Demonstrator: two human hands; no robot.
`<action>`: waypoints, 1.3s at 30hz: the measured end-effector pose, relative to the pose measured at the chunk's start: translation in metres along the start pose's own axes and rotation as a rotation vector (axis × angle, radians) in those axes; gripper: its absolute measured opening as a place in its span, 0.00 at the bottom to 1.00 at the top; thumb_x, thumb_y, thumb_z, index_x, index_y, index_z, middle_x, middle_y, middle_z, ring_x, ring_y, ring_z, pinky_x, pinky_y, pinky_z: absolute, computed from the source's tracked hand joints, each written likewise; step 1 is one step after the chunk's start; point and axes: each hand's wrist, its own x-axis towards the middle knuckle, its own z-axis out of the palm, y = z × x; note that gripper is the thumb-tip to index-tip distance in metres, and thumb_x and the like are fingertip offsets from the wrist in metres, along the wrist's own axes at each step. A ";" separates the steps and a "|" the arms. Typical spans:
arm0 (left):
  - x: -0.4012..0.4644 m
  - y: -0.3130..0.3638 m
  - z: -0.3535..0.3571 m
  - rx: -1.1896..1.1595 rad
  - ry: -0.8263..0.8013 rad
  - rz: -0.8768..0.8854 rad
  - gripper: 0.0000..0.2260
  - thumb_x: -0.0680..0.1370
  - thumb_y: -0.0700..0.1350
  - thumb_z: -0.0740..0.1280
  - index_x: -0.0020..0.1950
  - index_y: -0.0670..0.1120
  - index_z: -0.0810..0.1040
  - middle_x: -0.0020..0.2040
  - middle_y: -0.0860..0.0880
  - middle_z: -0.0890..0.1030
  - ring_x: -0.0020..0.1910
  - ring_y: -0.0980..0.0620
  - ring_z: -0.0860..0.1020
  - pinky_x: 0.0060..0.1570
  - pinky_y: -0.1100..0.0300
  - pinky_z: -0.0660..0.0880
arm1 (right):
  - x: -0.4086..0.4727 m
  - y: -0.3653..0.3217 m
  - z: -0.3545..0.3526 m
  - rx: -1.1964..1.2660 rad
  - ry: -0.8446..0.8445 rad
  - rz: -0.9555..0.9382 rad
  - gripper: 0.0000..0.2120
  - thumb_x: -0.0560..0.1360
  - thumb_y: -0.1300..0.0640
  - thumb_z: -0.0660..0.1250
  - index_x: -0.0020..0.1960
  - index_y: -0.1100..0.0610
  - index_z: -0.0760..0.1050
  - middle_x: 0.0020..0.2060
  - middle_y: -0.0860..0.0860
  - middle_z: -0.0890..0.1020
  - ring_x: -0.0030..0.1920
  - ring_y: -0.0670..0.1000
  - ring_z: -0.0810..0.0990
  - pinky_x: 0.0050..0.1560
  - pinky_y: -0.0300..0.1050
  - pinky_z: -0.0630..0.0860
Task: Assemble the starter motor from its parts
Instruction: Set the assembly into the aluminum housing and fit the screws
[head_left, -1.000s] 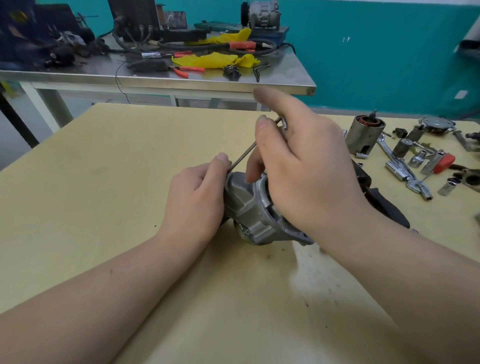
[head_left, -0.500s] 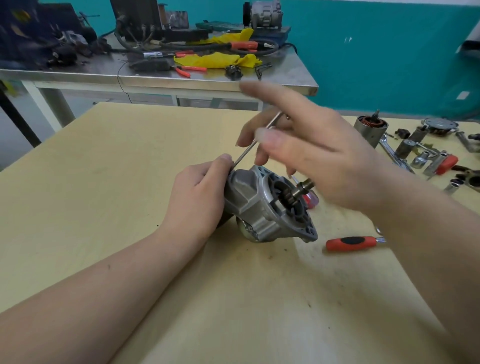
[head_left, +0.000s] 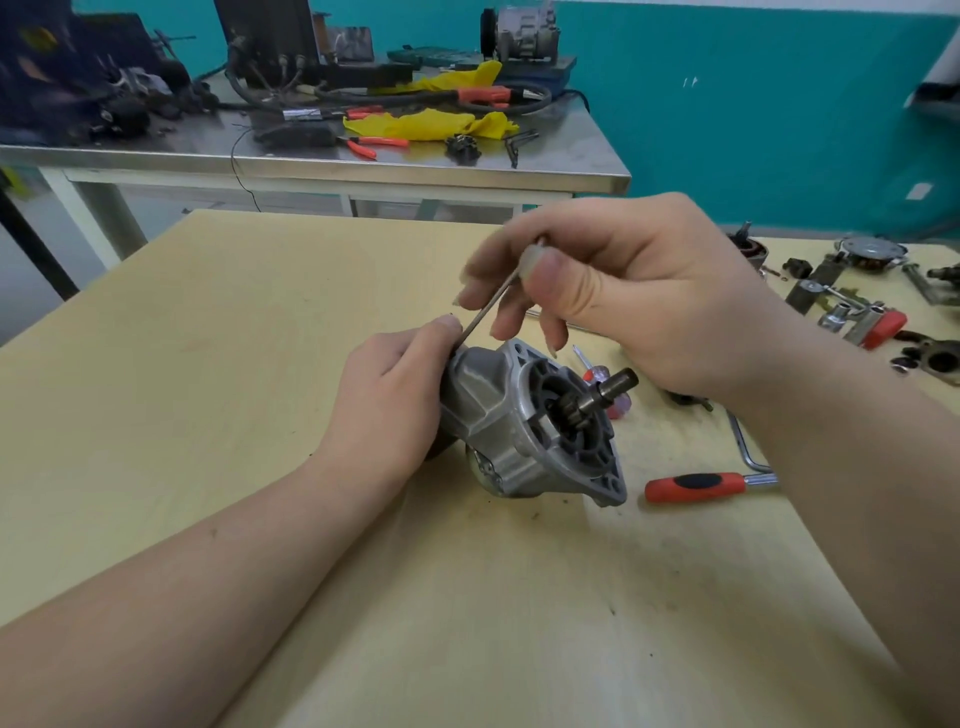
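The starter motor lay on the yellow worktop, its rear hidden behind the left hand, which gripped it. The right hand pinched a thin metal rod; its top was blurred, its lower end hidden behind the left thumb.

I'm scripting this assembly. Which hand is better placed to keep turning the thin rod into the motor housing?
Right. The right hand already pinches the rod, while the left hand grips the housing, steadying it.
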 end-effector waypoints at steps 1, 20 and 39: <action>0.001 0.000 0.000 0.001 0.003 -0.001 0.30 0.76 0.63 0.64 0.40 0.34 0.68 0.33 0.44 0.63 0.33 0.46 0.60 0.34 0.44 0.58 | 0.000 0.000 0.001 -0.042 0.013 -0.011 0.11 0.84 0.57 0.63 0.57 0.60 0.83 0.48 0.57 0.87 0.46 0.58 0.86 0.41 0.48 0.79; -0.005 0.003 0.000 0.022 0.014 0.021 0.29 0.75 0.60 0.64 0.40 0.31 0.67 0.33 0.43 0.62 0.33 0.43 0.59 0.31 0.43 0.58 | 0.005 -0.007 0.018 0.181 0.226 0.165 0.11 0.87 0.52 0.59 0.65 0.48 0.78 0.32 0.61 0.83 0.27 0.56 0.79 0.26 0.43 0.74; -0.004 0.002 -0.001 -0.014 0.035 -0.013 0.34 0.75 0.67 0.61 0.42 0.32 0.74 0.32 0.44 0.68 0.33 0.47 0.66 0.38 0.47 0.63 | 0.000 0.003 0.009 -0.047 0.281 0.083 0.12 0.83 0.54 0.67 0.48 0.60 0.86 0.35 0.56 0.85 0.34 0.58 0.83 0.28 0.51 0.77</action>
